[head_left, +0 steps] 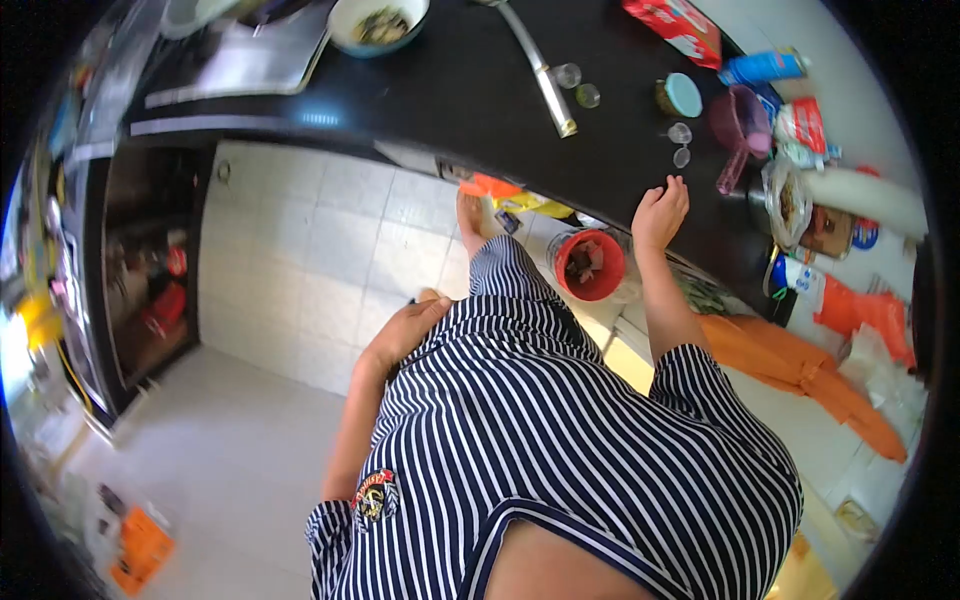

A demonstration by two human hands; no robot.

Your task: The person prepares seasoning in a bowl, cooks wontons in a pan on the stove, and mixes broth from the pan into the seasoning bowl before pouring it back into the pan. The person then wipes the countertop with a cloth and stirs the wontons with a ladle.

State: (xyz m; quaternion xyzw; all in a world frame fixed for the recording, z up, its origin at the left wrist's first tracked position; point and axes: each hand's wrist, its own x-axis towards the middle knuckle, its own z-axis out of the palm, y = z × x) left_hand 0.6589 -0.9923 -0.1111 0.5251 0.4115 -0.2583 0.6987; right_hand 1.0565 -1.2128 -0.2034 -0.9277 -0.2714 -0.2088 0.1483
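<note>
My left hand [407, 332] rests on the striped clothing at my waist, its fingers lying flat and holding nothing visible. On the dark countertop [600, 165], near its front edge, lies my right hand [661, 213], fingers loosely bent and slightly apart, with nothing seen in them. Just beyond its fingertips sit small clear cups or lids [681, 157]. A jar with a light blue lid [684, 95] stands farther back. A long-handled metal utensil [545, 85] lies to the left, beside two more small clear containers [588, 96].
A red bin [600, 265] with scraps stands below the counter edge. At the back left is a bowl of food [380, 24]. A purple strainer-like vessel [738, 125], a bag-lined container [788, 205] and packages line the right side. An orange cloth [800, 370] hangs at right.
</note>
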